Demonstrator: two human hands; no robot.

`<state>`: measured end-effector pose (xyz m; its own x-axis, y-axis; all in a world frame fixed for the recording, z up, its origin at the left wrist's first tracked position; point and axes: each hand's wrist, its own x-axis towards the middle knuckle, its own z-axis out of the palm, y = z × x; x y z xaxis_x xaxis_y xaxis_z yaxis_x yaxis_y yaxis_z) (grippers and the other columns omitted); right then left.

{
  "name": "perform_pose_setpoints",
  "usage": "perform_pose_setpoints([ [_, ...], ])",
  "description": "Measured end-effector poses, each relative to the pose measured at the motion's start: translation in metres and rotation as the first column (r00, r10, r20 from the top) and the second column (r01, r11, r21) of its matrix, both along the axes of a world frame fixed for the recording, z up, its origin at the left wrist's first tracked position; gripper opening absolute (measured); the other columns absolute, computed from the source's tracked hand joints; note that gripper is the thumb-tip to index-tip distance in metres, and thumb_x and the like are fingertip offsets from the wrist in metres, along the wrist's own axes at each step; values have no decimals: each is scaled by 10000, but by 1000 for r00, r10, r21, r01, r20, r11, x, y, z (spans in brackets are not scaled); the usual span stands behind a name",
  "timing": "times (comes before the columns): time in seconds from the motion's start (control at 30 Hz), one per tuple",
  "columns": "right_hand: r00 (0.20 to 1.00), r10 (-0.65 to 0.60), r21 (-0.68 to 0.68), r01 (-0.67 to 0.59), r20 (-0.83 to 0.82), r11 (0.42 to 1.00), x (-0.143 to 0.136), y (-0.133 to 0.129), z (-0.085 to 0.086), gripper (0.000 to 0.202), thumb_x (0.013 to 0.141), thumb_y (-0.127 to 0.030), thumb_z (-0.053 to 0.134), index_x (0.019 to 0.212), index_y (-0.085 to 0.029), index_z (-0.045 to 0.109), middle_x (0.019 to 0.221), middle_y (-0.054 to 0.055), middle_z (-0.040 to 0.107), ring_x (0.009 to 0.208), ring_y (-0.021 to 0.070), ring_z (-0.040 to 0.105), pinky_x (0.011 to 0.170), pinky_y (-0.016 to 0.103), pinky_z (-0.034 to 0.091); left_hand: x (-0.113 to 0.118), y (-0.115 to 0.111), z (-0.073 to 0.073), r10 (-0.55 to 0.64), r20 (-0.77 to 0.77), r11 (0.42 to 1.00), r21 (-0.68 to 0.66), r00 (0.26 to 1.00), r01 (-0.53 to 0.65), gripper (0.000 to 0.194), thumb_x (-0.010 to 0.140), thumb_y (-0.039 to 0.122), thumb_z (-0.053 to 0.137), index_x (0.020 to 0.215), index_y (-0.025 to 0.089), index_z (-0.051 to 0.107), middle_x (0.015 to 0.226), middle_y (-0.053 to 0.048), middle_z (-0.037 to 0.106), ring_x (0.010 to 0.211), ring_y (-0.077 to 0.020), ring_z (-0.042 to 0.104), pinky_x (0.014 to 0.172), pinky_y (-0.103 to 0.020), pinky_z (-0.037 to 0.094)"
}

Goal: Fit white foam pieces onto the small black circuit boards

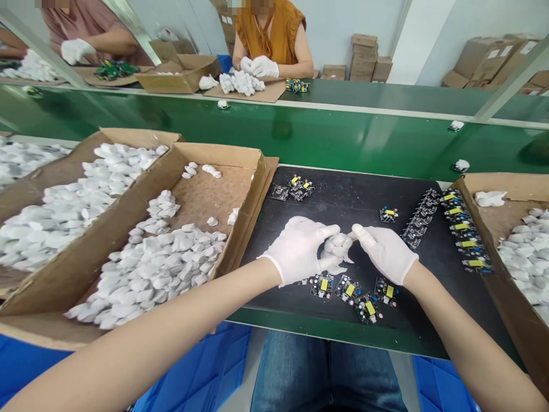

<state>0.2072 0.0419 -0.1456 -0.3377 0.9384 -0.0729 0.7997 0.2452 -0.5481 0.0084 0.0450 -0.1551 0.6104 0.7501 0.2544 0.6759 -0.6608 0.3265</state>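
My left hand (pixel 299 249), in a white glove, is closed around a clump of white pieces (pixel 338 247) above the black mat (pixel 343 197). From the other side my right hand (pixel 383 249), also gloved, has its thumb and fingertips pressed together at the clump's right edge; what they pinch, if anything, is too small to make out. Just below the hands lie several small circuit boards (pixel 369 309) with yellow parts. One single board (pixel 388 214) rests behind my right hand, and a few more (pixel 301 187) sit at the mat's back left.
Cardboard trays of white pieces (pixel 158 266) stand on the left, another tray (pixel 510 182) on the right. Board rows (pixel 421 218) line the mat's right side. Beyond the green conveyor (pixel 257 134), a person in orange (pixel 272 34) works with gloved hands.
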Motion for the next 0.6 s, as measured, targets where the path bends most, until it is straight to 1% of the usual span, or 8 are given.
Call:
perform_pose_setpoints([
  [0.1,995,57,-34,-60,-81,998,-1,-2,3,469,948,-398,270,721,-201,630,735,16,664,725,181,599,704,276,412,0,-1,1,10,-14,1000,-4,1000,-10,326,792,392,552,1059,211,598,893,-50,698,802,-218,639,813,-366,416],
  [0.2,994,77,-59,-82,-80,995,-7,-4,6,348,916,-354,368,764,-204,642,797,5,684,760,171,603,714,267,403,0,-2,2,-26,13,999,-45,1000,27,320,788,328,563,1085,210,574,978,-52,682,842,-207,627,856,-372,391],
  [0.3,1000,30,-68,-30,-6,997,-14,-6,8,327,872,-460,435,833,-225,659,660,-16,649,617,155,574,597,255,373,0,-1,5,-40,27,994,-99,999,43,246,776,314,592,1007,231,592,920,-22,686,796,-189,616,823,-356,391],
  [0.33,999,11,-42,-9,41,999,-16,-7,8,353,843,-515,461,812,-224,659,605,-20,618,565,152,547,557,253,348,0,-2,5,-42,31,993,-108,999,46,254,760,331,616,996,238,595,895,-16,685,788,-193,610,798,-351,395],
  [0.4,988,-16,70,6,154,998,-21,-9,7,416,783,-594,502,714,-207,638,554,-11,567,518,151,498,519,257,297,1,-3,7,-37,57,992,-121,998,43,300,725,364,660,992,244,600,872,-19,674,799,-207,599,762,-344,401],
  [0.47,972,-10,188,-36,237,981,-24,-10,5,444,764,-607,519,641,-189,600,555,5,546,524,152,476,522,262,270,2,-5,8,-28,101,987,-152,994,43,299,710,375,675,968,239,608,864,-23,662,803,-207,591,760,-345,404],
  [0.53,969,30,221,-86,244,972,-25,-11,3,434,774,-582,526,620,-179,578,539,0,513,511,140,446,519,259,254,1,-7,9,-9,148,980,-197,989,39,273,706,368,681,930,228,611,864,-21,649,793,-195,584,790,-359,401],
  [0.6,985,64,185,-93,161,978,-24,-11,3,393,782,-544,542,640,-180,582,511,-27,466,481,117,406,505,245,251,0,-8,8,6,202,969,-243,979,44,267,696,357,695,908,219,609,877,-20,637,799,-189,575,833,-387,392],
])
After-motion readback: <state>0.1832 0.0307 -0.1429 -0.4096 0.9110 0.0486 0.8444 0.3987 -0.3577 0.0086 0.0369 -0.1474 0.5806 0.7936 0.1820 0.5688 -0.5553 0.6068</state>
